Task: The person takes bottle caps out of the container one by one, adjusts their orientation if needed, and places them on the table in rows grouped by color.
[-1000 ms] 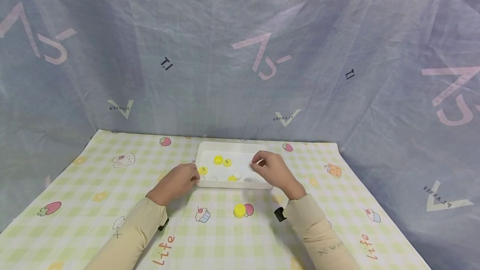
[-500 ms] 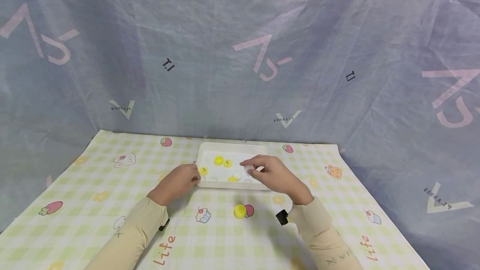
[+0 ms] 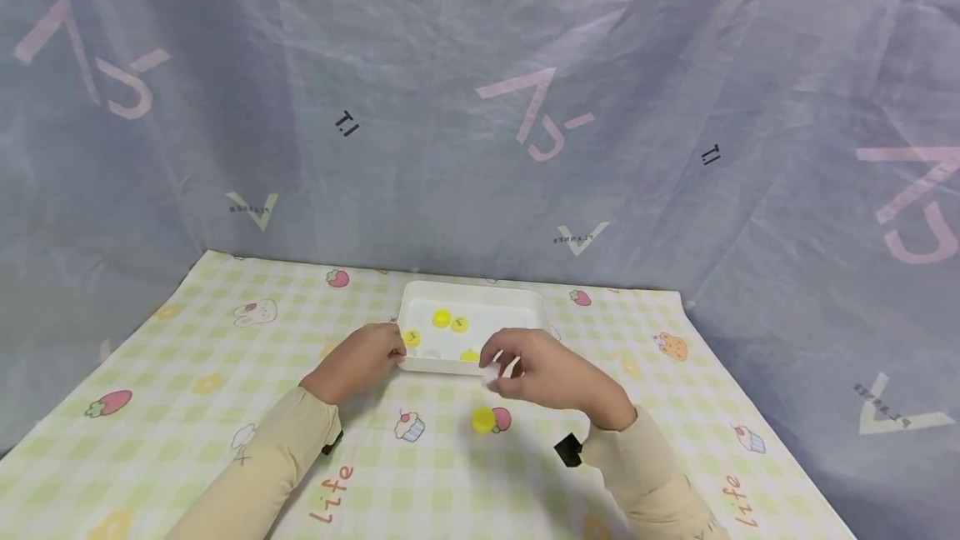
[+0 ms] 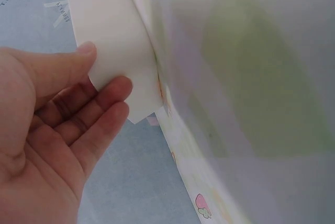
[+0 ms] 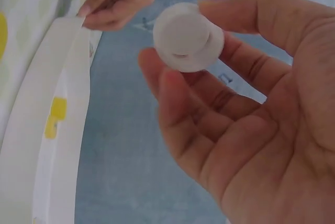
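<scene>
My left hand [image 3: 363,359] grips the near left corner of a shallow white tray [image 3: 438,367]. The left wrist view has the thumb on the rim and the curled fingers along the outer wall. Above the tray's near right edge, my right hand [image 3: 551,369] pinches a small white round cap [image 5: 183,35] with a raised disc on its face. Its thumb and fingertips hold the cap by the sides. Inside the tray lie several yellow round caps [image 3: 442,318]. The right hand hides the tray's near right part. On the tablecloth before the tray sits one yellow cap [image 3: 483,420].
The table wears a green checked cloth [image 3: 375,482] with printed fruit and cupcakes. A blue-grey curtain [image 3: 420,148] hangs behind it. Dark wrist devices [image 3: 568,450] sit at both cuffs.
From inside the tray, my right hand has picked up the white cap and brought it back toward me, over the near edge. The left hand stays at the tray's corner.
</scene>
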{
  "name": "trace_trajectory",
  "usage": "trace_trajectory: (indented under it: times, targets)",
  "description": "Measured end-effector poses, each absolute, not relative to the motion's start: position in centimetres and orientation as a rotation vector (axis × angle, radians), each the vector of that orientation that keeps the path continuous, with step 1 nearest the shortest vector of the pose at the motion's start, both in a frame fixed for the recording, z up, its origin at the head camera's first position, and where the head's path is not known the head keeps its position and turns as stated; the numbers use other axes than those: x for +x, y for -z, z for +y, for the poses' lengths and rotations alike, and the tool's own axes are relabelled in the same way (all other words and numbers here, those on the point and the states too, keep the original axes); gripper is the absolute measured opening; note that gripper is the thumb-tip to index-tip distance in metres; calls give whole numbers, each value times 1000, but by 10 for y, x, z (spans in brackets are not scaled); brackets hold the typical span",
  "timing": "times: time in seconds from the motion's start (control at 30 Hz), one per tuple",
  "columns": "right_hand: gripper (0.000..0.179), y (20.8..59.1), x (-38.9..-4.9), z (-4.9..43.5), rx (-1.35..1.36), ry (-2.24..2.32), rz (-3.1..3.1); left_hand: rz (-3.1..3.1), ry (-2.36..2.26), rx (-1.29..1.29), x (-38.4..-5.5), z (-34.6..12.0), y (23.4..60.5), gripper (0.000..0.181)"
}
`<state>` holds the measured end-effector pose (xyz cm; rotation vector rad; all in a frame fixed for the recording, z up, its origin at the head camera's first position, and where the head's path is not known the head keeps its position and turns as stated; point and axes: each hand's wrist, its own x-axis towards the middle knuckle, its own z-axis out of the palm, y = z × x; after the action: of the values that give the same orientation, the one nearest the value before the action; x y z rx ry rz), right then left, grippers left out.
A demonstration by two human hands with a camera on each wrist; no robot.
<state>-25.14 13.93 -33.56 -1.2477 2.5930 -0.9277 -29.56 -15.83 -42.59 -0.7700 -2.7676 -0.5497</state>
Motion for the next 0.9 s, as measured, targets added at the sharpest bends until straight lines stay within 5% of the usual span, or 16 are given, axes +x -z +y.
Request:
trace_trajectory:
  times: [0.9]
  targets:
    - [30,387,-218,113,-1329,238,2449,-2796,566,-767,-295,-157,423,26]
